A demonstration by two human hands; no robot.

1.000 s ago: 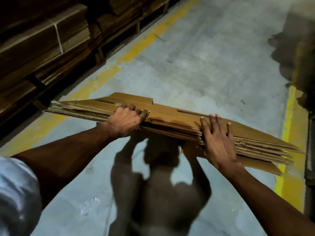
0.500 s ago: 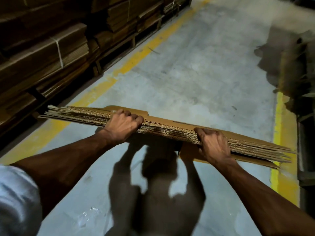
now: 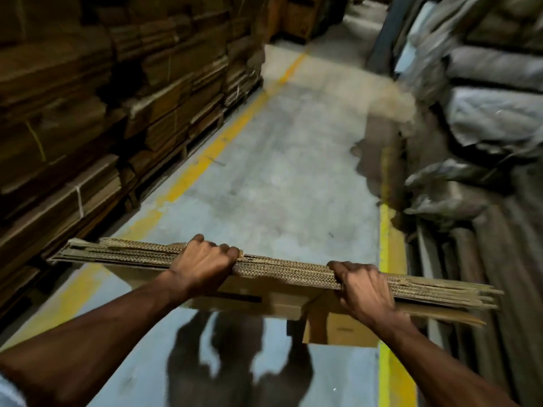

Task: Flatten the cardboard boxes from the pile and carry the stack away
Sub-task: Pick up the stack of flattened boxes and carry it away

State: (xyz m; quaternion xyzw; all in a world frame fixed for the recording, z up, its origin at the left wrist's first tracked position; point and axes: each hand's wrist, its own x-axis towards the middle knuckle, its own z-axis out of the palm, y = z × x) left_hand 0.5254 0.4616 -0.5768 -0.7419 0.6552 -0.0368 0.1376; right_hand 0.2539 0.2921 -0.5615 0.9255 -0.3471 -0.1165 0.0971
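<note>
1. Both hands are on the cardboard stack point(image 3: 293, 271), carried edge-up across the body above the floor point(image 3: 279, 177).
2. Left hand point(image 3: 202, 264) curls its fingers over the top edge, clamping the sheets so none slide out.
3. Right hand point(image 3: 363, 286) grips the same edge further along; that spread looks meant to balance the long load.
4. Walkway between the yellow lines point(image 3: 205, 163) lies ahead, bundled cardboard point(image 3: 88, 118) stacked along the left.
</note>
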